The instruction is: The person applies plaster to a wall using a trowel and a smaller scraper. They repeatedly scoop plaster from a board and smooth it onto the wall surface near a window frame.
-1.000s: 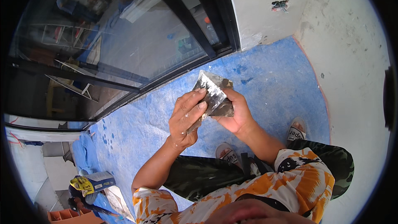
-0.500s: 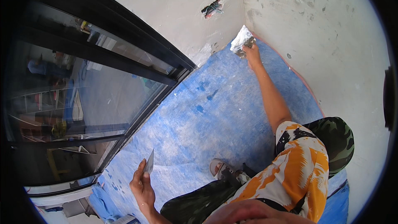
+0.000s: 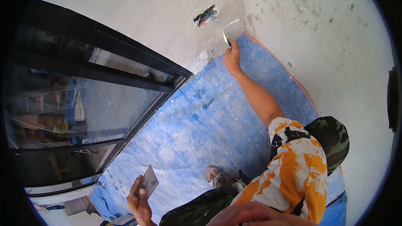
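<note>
My right hand (image 3: 233,57) reaches low toward the wall corner, its fingers closed round a putty knife (image 3: 226,39). The blade is seen nearly edge-on, with white on it, and is at the pale wall (image 3: 167,21). A thin white line of putty (image 3: 231,24) shows on the wall just beyond the blade. Above and left of it, a rough hole with wires (image 3: 206,16) opens in the same wall. At the lower left my left hand (image 3: 139,204) grips a flat grey scraper (image 3: 150,181), its blade tilted upward, away from the wall.
A dark-framed glass door (image 3: 125,75) stands on the left. Blue protective sheeting (image 3: 188,138) covers the floor, reaching the stained right wall (image 3: 331,46). My sandalled foot (image 3: 215,177) stands on it. Bunched blue sheet (image 3: 104,201) lies at the lower left.
My right hand has moved left and turned the putty knife from broadside to nearly edge-on at the wall. The white line now shows there. My left hand turned its scraper broadside.
</note>
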Demonstrator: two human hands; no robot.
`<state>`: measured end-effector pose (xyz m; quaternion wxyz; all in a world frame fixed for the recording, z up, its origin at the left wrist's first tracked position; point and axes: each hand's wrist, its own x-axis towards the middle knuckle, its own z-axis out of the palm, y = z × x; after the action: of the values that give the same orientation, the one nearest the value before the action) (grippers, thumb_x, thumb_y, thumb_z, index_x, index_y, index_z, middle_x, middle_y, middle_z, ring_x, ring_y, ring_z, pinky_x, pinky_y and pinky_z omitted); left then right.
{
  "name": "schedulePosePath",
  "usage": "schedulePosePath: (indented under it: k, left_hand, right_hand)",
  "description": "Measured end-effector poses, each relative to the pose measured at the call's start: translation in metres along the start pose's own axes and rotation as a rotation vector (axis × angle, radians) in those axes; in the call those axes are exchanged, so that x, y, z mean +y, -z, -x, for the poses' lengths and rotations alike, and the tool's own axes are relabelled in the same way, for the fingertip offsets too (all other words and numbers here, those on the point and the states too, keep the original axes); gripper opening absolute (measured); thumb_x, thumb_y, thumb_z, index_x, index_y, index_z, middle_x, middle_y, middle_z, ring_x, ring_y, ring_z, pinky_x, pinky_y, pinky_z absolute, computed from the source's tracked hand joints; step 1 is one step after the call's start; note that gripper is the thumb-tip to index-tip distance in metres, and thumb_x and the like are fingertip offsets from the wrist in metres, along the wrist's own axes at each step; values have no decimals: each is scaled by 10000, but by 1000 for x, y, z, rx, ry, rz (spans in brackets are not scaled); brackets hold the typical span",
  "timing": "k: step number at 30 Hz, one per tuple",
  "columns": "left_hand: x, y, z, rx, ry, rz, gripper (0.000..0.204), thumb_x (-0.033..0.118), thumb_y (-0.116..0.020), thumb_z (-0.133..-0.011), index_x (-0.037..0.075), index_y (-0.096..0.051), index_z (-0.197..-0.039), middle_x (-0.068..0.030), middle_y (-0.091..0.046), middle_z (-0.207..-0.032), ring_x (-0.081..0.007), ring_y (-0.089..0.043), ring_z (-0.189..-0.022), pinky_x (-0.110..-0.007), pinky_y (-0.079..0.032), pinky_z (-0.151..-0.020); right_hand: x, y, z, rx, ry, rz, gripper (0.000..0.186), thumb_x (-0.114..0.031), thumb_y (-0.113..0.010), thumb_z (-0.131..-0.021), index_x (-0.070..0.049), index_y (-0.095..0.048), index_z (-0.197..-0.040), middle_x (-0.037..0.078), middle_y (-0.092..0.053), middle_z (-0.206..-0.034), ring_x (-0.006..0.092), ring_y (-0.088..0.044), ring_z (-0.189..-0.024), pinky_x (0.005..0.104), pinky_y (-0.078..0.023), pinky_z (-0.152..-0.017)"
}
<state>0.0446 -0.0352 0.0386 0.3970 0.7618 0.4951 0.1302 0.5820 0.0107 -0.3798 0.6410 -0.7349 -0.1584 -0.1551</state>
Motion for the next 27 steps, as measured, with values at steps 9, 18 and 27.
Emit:
schedulePosePath:
  k: [9,18,27]
  left_hand:
    - [3,-2,0,76,-43,-198,606,403,-630,-1009,-120,-595,-1314,-187,-667,-1155,-230,-607,-1039,-351,-494,-911]
    - [8,-10,-13,39,-109,-150,480,304,-602,-1032,-84,-615,-1314,-238,-696,-1206,-265,-633,-1107,-401,-462,-1000]
    - [-9,10,8,102,-8,-84,607,400,-649,-997,-111,-596,-1320,-176,-684,-1128,-213,-621,-1007,-340,-507,-895]
  right_hand:
    - [24,-10,-50,117,23,84,520,61,-528,-810,45,-563,-1329,266,-583,-1206,442,-529,-1161,501,-414,-1050]
    - [-100,-43,121,-145,-123,-60,529,91,-546,-831,2,-551,-1353,246,-556,-1222,421,-500,-1180,483,-386,-1058]
    - [19,-3,-70,129,-46,119,542,39,-510,-869,87,-482,-1408,305,-524,-1282,466,-490,-1220,495,-372,-1089]
